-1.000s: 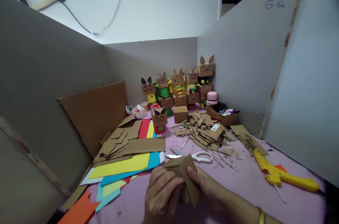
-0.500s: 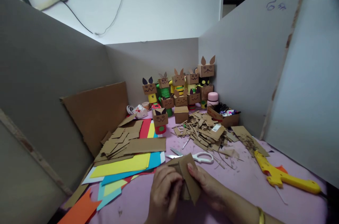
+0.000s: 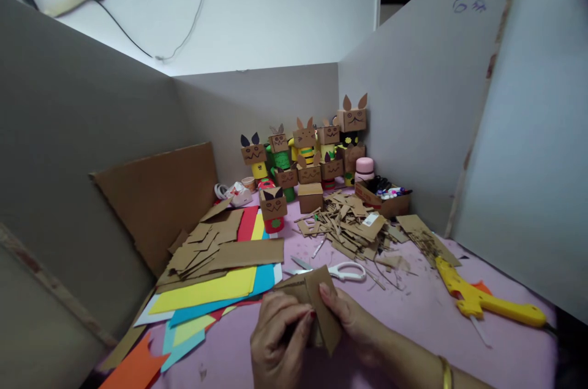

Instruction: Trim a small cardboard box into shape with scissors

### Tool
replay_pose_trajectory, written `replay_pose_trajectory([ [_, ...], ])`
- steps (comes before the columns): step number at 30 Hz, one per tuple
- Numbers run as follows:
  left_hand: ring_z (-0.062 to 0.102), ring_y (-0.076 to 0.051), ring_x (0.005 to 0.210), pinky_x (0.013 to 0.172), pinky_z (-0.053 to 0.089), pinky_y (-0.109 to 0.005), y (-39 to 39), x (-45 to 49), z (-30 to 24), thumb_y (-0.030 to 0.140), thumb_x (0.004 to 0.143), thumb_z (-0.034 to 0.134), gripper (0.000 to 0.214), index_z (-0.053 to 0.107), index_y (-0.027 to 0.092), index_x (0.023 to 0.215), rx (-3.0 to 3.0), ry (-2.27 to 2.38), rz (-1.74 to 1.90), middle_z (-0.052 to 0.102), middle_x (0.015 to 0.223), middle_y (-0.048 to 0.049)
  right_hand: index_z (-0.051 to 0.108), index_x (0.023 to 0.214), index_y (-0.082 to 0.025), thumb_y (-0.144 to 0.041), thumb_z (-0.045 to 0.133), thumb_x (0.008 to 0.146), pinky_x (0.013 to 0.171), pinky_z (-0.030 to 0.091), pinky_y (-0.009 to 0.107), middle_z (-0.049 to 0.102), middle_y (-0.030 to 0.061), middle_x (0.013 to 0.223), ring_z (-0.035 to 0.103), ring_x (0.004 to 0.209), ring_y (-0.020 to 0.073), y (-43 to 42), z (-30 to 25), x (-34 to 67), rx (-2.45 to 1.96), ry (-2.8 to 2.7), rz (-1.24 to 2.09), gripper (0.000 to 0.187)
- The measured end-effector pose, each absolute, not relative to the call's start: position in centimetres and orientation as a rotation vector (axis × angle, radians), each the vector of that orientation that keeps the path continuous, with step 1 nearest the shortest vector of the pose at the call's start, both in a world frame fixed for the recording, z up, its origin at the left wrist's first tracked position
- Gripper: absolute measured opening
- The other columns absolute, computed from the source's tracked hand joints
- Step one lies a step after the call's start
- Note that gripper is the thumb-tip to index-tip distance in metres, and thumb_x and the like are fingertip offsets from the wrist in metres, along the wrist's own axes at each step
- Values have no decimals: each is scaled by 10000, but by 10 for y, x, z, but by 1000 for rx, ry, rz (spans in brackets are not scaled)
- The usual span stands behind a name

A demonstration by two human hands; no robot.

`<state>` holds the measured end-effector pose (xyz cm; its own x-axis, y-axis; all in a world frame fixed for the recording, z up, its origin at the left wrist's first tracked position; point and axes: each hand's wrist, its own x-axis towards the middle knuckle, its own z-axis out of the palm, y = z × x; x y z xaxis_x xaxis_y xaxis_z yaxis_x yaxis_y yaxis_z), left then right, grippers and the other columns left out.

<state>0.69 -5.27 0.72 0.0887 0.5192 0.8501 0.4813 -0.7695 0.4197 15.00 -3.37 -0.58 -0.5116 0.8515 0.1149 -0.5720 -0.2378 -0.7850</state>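
A partly folded cardboard box [image 3: 325, 315] is held low over the table between my two hands. My right hand [image 3: 349, 318] grips its right side, thumb flat on the outer panel and the other fingers hidden behind. From the left, my left hand [image 3: 281, 337] is closed at the box's open side, with thumb and fingertips pressed together against the inner faces. Just beyond the box lie white-handled scissors [image 3: 348, 271], blades pointing left, touched by neither hand.
A yellow glue gun [image 3: 496, 306] lies at the right. Cardboard scraps [image 3: 346, 223] are heaped beyond the scissors. Flat cardboard pieces [image 3: 250, 253] and coloured paper [image 3: 202, 291] spread to the left. Several cardboard animal figures [image 3: 274, 205] and a plain cardboard box [image 3: 310, 198] stand at the back.
The whole view has shifted slightly, so everything sits a little further left. My left thumb has come up against the fingers at the box's inside; my right hand keeps its hold.
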Motion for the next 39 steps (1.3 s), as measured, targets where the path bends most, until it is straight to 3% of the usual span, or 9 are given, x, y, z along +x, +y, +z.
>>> replay_pose_trajectory([
  [11,503,-181,877,875,376,-316,-52,2,5,44,798,497,165,529,174,894,2770,1076,1778,569,864,-45,612,1118,-112,-428,584,867,741,481,297,708,86,893,658,829,200,-36,-1,149,-316,-984,1900,404],
  [17,488,-187,851,812,357,-317,-56,11,0,65,809,486,162,497,212,875,2566,1261,1728,546,867,-26,586,1099,-155,-396,668,812,767,480,304,705,79,972,645,888,210,-36,2,151,-376,-990,1674,384],
  [20,480,-184,818,765,370,-306,-60,19,-1,161,858,455,89,484,244,840,2148,1239,1687,523,833,-1,557,1118,-172,-414,737,738,762,488,316,708,83,988,649,893,229,-34,5,154,-433,-1011,1539,485],
  [23,473,-180,773,719,376,-299,-61,25,0,289,893,434,107,495,248,815,1791,1151,1577,504,802,4,454,1250,-202,-400,795,669,804,478,325,694,87,1055,640,947,242,-32,6,156,-478,-989,1420,702],
  [27,469,-174,761,699,381,-286,-61,26,2,383,886,446,177,499,240,797,1580,1037,1448,492,802,1,320,1354,-197,-404,792,674,828,474,350,671,118,1120,629,990,261,-30,3,159,-503,-1002,1388,853],
  [34,450,-154,718,662,394,-247,-58,22,4,404,871,479,195,500,236,775,1523,992,1416,468,761,14,334,1346,-197,-406,781,688,897,457,385,652,126,1165,610,1047,277,-27,-3,159,-516,-998,1365,823],
  [39,513,-171,818,747,442,-265,-54,17,3,403,869,487,174,526,235,849,1533,1012,1377,530,827,-12,428,1266,-200,-415,758,713,831,498,366,688,109,1091,649,958,266,-26,-2,158,-549,-987,1368,679],
])
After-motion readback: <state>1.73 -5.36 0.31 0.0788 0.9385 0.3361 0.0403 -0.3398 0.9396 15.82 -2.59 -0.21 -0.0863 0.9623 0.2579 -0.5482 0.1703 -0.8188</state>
